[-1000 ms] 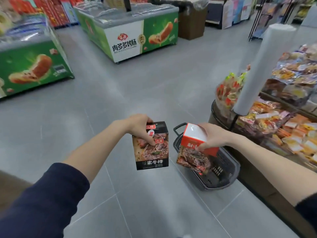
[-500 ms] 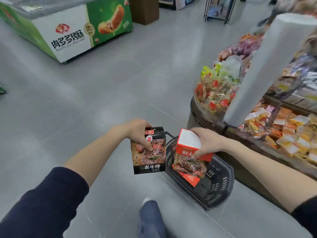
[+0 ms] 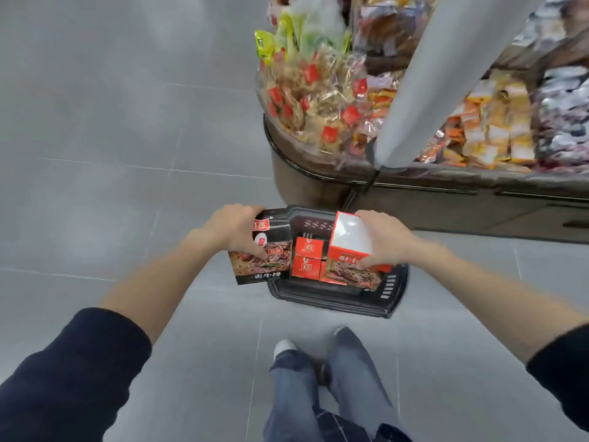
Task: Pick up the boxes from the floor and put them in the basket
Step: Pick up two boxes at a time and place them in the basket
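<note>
Head view: left hand grips black box, right hand red box, by the tops; stiff, likely light cartons.

Lighting: bright, even, from overhead; a broad soft sheen on the grey floor, upper left of the frame.
Shadows: faint, soft-edged, at the foot of the basket, centre.
Glare: small highlights on the snack packets, upper right; the white top of the red box is washed out.
Blur: general motion smear, heaviest on the pole and the jeans; print on the black box is barely legible.
Distortion: wide-angle; tile lines bow toward the edges.
</note>
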